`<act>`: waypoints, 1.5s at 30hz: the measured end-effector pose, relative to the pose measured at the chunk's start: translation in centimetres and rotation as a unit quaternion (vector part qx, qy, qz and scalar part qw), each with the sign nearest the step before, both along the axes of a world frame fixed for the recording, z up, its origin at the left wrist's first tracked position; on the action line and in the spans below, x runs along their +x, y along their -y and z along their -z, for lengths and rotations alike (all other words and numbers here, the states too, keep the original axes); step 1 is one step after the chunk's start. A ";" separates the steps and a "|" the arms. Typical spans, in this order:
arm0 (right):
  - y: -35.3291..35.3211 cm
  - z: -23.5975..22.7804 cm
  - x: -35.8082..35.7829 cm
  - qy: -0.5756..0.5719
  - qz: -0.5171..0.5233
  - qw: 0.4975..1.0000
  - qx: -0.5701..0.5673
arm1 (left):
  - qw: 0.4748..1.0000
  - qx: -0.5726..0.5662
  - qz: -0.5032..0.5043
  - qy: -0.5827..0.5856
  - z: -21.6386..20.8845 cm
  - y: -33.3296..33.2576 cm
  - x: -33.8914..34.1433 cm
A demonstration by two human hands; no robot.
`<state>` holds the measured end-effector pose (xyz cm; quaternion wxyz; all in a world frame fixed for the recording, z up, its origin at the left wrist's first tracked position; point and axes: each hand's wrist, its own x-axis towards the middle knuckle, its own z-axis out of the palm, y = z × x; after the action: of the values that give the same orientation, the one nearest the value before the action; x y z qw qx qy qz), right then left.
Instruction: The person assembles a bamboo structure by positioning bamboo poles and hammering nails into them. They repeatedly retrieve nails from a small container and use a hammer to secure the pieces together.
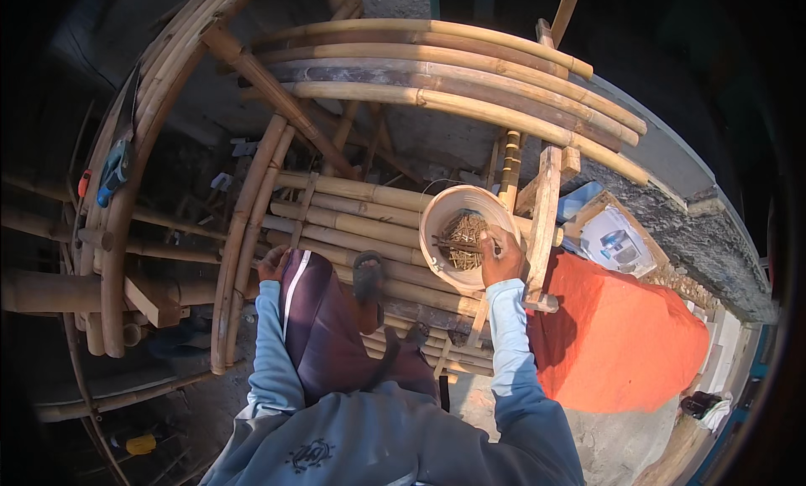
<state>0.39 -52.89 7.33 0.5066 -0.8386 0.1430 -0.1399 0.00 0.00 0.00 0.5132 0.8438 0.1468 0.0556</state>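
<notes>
A pale round bucket (431, 213) stands on the bamboo slats, partly filled with short, thin brown pieces (463, 237) that look like nails or small sticks. My right hand (501, 253) reaches over its right rim with bent fingers closed above the contents. What they pinch, if anything, is too small to name. Beside my bent knee, my left hand (273, 264) is curled close to an upright pair of bamboo poles (250, 234). Whatever lies within its fingers is hidden. My sandalled foot (368, 280) rests on the slatted bamboo platform (353, 226).
Long bamboo rails (437, 70) cross in front. A blue-handled saw (114, 171) hangs on the bamboo frame at left. To the right lie an orange cloth (621, 339) and an open cardboard box (617, 238). A wooden post (546, 222) rises beside the bucket.
</notes>
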 end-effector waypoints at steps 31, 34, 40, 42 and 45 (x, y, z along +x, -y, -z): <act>11.1 -0.9 41.9 0.079 0.024 0.900 -0.427 | 0.864 0.363 0.348 0.006 -8.7 28.7 62.8; 10.6 -1.5 42.2 0.115 0.041 0.905 -0.407 | 0.809 0.453 0.369 0.069 -9.5 28.6 63.9; 10.0 -1.6 42.3 0.166 0.061 0.905 -0.387 | 0.836 0.333 0.436 0.032 -10.5 29.1 64.3; 9.9 -2.0 42.6 0.178 0.057 0.903 -0.388 | 0.827 0.345 0.442 0.044 -11.3 31.0 63.3; 9.9 -1.8 42.5 0.191 0.081 0.895 -0.394 | 0.841 0.284 0.459 0.040 -10.3 33.8 62.9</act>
<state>42.88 -62.79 9.10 0.1390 -0.9121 0.0445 -0.3830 62.91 -33.83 10.35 0.2235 0.9203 -0.3005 -0.1134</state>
